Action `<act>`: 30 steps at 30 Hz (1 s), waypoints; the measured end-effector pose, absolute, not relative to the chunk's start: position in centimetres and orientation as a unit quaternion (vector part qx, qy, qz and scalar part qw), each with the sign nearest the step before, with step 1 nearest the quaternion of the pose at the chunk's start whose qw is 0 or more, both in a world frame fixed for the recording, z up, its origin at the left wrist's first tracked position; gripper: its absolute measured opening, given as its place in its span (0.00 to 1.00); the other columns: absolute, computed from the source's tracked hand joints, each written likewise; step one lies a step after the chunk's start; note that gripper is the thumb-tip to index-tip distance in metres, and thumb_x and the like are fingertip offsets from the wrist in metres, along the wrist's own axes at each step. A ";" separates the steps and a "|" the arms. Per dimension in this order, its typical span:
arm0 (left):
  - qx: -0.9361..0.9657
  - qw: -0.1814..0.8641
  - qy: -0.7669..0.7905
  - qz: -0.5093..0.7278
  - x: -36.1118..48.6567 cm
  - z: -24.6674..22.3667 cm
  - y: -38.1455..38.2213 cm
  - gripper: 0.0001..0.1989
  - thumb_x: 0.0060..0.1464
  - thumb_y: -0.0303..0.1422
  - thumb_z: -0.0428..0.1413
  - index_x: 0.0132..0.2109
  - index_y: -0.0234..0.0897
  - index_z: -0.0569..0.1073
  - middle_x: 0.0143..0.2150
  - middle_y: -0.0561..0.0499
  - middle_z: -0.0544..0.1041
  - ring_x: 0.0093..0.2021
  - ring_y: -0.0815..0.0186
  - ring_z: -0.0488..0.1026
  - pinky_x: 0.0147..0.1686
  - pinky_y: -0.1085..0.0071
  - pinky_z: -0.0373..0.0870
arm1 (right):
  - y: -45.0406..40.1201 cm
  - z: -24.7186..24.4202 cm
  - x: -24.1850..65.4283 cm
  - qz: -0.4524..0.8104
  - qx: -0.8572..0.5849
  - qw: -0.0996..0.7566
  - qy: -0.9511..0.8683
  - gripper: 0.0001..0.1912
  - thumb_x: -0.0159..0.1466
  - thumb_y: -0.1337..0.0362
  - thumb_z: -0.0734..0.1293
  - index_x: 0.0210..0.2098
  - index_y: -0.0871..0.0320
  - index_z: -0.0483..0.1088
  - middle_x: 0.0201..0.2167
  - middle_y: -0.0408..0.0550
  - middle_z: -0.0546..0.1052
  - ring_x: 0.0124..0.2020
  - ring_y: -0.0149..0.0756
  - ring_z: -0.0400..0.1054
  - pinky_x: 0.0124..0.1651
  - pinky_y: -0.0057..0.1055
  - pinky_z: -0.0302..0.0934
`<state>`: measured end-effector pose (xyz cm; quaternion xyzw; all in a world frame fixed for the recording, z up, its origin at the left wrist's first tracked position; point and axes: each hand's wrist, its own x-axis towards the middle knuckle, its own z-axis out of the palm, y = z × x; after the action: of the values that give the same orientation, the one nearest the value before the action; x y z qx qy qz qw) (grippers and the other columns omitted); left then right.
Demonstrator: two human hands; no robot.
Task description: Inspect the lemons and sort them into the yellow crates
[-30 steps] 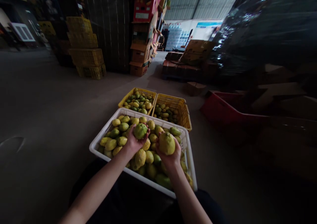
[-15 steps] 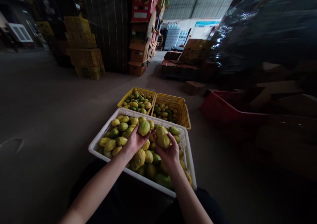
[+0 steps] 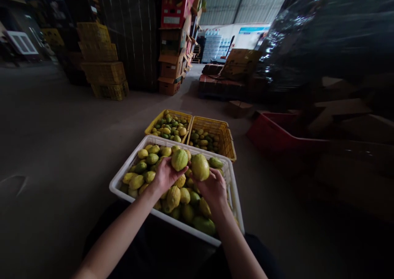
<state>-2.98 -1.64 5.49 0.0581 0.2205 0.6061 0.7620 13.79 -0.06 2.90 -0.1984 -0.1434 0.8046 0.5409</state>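
Observation:
My left hand (image 3: 166, 174) is wrapped round a smooth, faintly ribbed green fruit (image 3: 179, 160), roughly fist-sized. Close beside it, my right hand (image 3: 212, 184) grips a larger yellow-green fruit (image 3: 200, 167) with its fingers behind and below. Both fruits are held up above a white plastic crate (image 3: 123, 197). Inside that crate lie many oval fruits, such as a ribbed yellow one (image 3: 173, 197) and a dark green one (image 3: 204, 225). My forearms cover part of its near side.
Behind the white crate stand a left yellow crate (image 3: 150, 127) and a right yellow crate (image 3: 229, 141), both holding similar fruit. A red bin (image 3: 264, 131) with cardboard is at right. Stacked yellow crates (image 3: 104, 72), cartons (image 3: 170, 69) and a plastic-wrapped stack (image 3: 308, 44) stand farther back.
The fruit in my right hand has been turned and now shows a smoother, rounder side. My left hand keeps its fruit in nearly the same place. The view has shifted slightly.

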 end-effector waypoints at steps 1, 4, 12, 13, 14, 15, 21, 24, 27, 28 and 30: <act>0.059 0.763 0.217 0.606 -3.1 5.5 -1.7 0.21 0.64 0.31 0.43 0.59 0.24 0.68 0.43 0.38 0.80 0.47 0.55 0.78 0.41 0.65 0.78 | 0.0 3.0 13.8 0.806 -0.196 0.539 -0.147 0.14 0.56 0.65 0.67 0.43 0.56 0.73 0.34 0.48 0.82 0.40 0.43 0.77 0.44 0.42 0.74; 0.047 0.778 0.198 0.594 -3.4 5.6 -2.0 0.23 0.65 0.32 0.43 0.62 0.23 0.64 0.46 0.37 0.79 0.50 0.56 0.77 0.44 0.66 0.77 | 0.1 3.0 13.9 0.812 -0.188 0.533 -0.147 0.15 0.57 0.65 0.68 0.45 0.56 0.72 0.38 0.49 0.82 0.44 0.43 0.77 0.48 0.43 0.73; 0.003 0.822 0.105 0.560 -5.2 5.7 -3.0 0.26 0.65 0.42 0.47 0.64 0.32 0.62 0.48 0.40 0.77 0.31 0.71 0.75 0.27 0.82 0.73 | 0.3 3.3 13.4 0.799 -0.153 0.574 -0.092 0.19 0.60 0.60 0.70 0.51 0.54 0.71 0.40 0.48 0.81 0.39 0.37 0.78 0.42 0.30 0.75; 0.003 0.827 0.099 0.554 -5.3 5.7 -3.0 0.25 0.65 0.42 0.47 0.64 0.33 0.63 0.47 0.40 0.77 0.28 0.73 0.72 0.24 0.83 0.71 | 0.2 3.3 13.4 0.801 -0.154 0.571 -0.091 0.20 0.60 0.58 0.70 0.51 0.54 0.71 0.39 0.48 0.81 0.37 0.36 0.77 0.40 0.29 0.75; 0.004 0.828 0.099 0.551 -5.4 5.8 -3.1 0.24 0.65 0.41 0.47 0.63 0.34 0.63 0.47 0.41 0.77 0.26 0.74 0.70 0.21 0.84 0.69 | 0.2 3.2 13.5 0.804 -0.154 0.566 -0.096 0.21 0.59 0.57 0.71 0.50 0.55 0.72 0.39 0.48 0.81 0.36 0.36 0.77 0.38 0.29 0.75; 0.006 0.827 0.107 0.552 -5.5 5.8 -3.1 0.23 0.65 0.41 0.48 0.62 0.34 0.64 0.46 0.41 0.77 0.24 0.75 0.68 0.19 0.85 0.67 | 0.1 3.2 13.5 0.808 -0.155 0.558 -0.107 0.21 0.58 0.55 0.72 0.49 0.56 0.72 0.39 0.49 0.81 0.34 0.36 0.77 0.36 0.28 0.74; 0.065 0.791 0.217 0.568 -5.1 4.8 -2.4 0.22 0.59 0.38 0.54 0.59 0.37 0.67 0.46 0.42 0.78 0.24 0.72 0.71 0.19 0.80 0.68 | -0.2 2.9 12.9 0.768 -0.213 0.557 -0.233 0.21 0.50 0.59 0.78 0.42 0.55 0.74 0.35 0.48 0.82 0.29 0.36 0.75 0.29 0.28 0.72; 0.144 0.770 0.230 0.578 -5.0 4.1 -2.3 0.26 0.54 0.31 0.58 0.61 0.41 0.67 0.48 0.44 0.77 0.36 0.64 0.78 0.32 0.72 0.75 | -0.5 3.0 12.3 0.736 -0.246 0.564 -0.282 0.28 0.44 0.71 0.79 0.44 0.55 0.73 0.32 0.45 0.81 0.29 0.37 0.76 0.32 0.30 0.72; 0.232 0.740 0.203 0.598 -5.1 4.1 -2.6 0.36 0.48 0.23 0.61 0.63 0.50 0.65 0.53 0.48 0.76 0.44 0.60 0.78 0.40 0.67 0.76 | -0.9 3.3 12.1 0.700 -0.275 0.564 -0.341 0.31 0.40 0.76 0.79 0.43 0.56 0.74 0.31 0.43 0.81 0.30 0.36 0.75 0.36 0.30 0.72; 0.245 0.731 0.198 0.605 -5.1 4.2 -2.7 0.39 0.45 0.20 0.62 0.63 0.51 0.65 0.54 0.49 0.76 0.46 0.59 0.78 0.41 0.67 0.76 | -1.0 3.3 12.1 0.682 -0.287 0.563 -0.368 0.31 0.39 0.76 0.79 0.42 0.56 0.74 0.33 0.44 0.81 0.32 0.36 0.75 0.37 0.30 0.72; 0.247 0.719 0.201 0.618 -5.0 4.5 -2.9 0.43 0.41 0.15 0.61 0.63 0.51 0.66 0.56 0.50 0.75 0.48 0.59 0.77 0.43 0.69 0.76 | -1.1 3.5 12.4 0.639 -0.304 0.568 -0.420 0.30 0.39 0.77 0.79 0.42 0.56 0.74 0.38 0.45 0.81 0.37 0.37 0.75 0.40 0.30 0.72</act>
<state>-5.01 -2.87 4.50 0.2465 0.2014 0.6182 0.7187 12.39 -1.09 3.47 -0.3044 -0.4196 0.6393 0.5679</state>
